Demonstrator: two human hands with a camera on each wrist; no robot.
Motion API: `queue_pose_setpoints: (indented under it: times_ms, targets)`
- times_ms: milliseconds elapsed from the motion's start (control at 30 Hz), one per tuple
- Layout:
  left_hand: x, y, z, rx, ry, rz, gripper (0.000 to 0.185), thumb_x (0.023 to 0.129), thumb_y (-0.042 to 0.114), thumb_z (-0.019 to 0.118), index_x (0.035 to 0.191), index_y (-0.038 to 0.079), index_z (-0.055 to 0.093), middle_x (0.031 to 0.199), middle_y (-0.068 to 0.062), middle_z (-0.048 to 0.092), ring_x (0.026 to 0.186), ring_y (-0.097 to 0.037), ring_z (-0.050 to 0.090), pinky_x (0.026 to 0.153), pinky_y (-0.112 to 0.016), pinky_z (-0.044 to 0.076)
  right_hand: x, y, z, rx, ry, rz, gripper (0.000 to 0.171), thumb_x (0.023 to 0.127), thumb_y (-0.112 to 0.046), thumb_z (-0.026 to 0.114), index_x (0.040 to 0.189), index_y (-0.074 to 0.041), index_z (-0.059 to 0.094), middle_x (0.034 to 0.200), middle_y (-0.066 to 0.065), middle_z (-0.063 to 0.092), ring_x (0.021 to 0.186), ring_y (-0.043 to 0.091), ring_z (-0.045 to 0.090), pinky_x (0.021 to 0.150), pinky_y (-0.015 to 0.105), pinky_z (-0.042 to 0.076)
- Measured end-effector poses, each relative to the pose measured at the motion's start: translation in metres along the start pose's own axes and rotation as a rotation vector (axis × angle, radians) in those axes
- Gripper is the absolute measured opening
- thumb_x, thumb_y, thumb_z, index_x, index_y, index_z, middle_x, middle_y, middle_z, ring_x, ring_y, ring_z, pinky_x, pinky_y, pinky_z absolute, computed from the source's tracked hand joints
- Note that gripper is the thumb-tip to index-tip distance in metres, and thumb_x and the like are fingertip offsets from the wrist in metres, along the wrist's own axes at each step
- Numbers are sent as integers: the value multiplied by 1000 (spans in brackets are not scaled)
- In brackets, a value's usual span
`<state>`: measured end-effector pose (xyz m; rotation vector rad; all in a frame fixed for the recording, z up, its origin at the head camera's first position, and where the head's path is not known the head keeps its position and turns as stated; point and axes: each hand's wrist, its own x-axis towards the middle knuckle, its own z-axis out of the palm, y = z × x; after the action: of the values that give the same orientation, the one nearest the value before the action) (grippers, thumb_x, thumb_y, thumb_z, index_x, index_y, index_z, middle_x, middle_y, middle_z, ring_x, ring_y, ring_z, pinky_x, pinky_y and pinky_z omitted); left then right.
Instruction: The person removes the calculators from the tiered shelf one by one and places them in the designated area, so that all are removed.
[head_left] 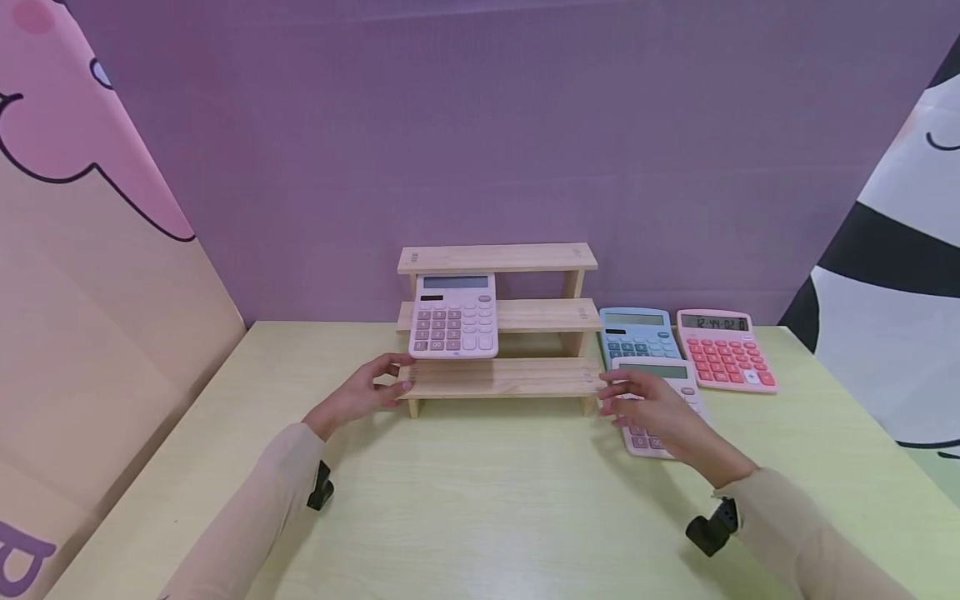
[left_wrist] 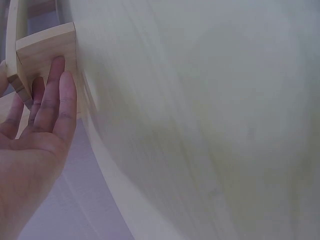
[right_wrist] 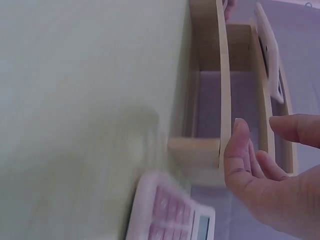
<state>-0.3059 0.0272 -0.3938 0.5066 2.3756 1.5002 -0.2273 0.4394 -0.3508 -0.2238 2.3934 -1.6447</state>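
Note:
A three-tier wooden shelf (head_left: pixel 517 315) stands against the back wall. A pale pink calculator (head_left: pixel 453 321) leans upright on its left half, in front of the middle tier. My left hand (head_left: pixel 365 392) is at the left end of the lowest tier. In the left wrist view, its nearly straight fingers (left_wrist: pixel 52 102) rest against the side panel (left_wrist: pixel 60 45) under the board. At the opposite end of that tier is my right hand (head_left: pixel 663 412), fingers loosely bent, thumb and fingertips apart beside the board's end. Beneath this hand, partly covered, lies a second pale pink calculator (head_left: pixel 678 379).
Behind that second calculator lies a blue calculator (head_left: pixel 637 321), partly overlapped. A coral-pink calculator (head_left: pixel 723 354) lies to its right, digits on its display. The pale wooden table (head_left: pixel 480 500) ends at a purple wall (head_left: pixel 495 133), with cartoon-printed panels on both sides.

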Motion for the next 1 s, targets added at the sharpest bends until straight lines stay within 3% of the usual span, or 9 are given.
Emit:
queue_pose_setpoints:
  times_ms: [333, 600, 1000]
  targets:
    - [0, -1, 1, -3, 11, -25, 51, 90, 22, 58, 136, 12, 38, 123, -16, 37, 98, -26, 55, 85, -34, 55, 19, -15, 25, 66, -30, -36, 50, 89, -8, 55, 133, 4, 33, 119, 25, 46, 99, 24, 59, 86, 36, 52]
    - [-2, 3, 1, -2, 7, -28, 52, 91, 23, 57, 137, 11, 36, 124, -17, 38, 99, -27, 55, 85, -35, 54, 32, -29, 48, 132, -23, -54, 47, 90, -4, 53, 132, 6, 34, 115, 22, 50, 94, 18, 62, 90, 41, 51]
    - [-2, 4, 1, 0, 18, -37, 48, 90, 23, 58, 133, 16, 40, 125, -16, 37, 100, -27, 53, 84, -34, 55, 56, -34, 79, 247, 40, -41, 44, 89, 0, 53, 130, 6, 38, 109, 16, 54, 86, 14, 63, 84, 35, 53]
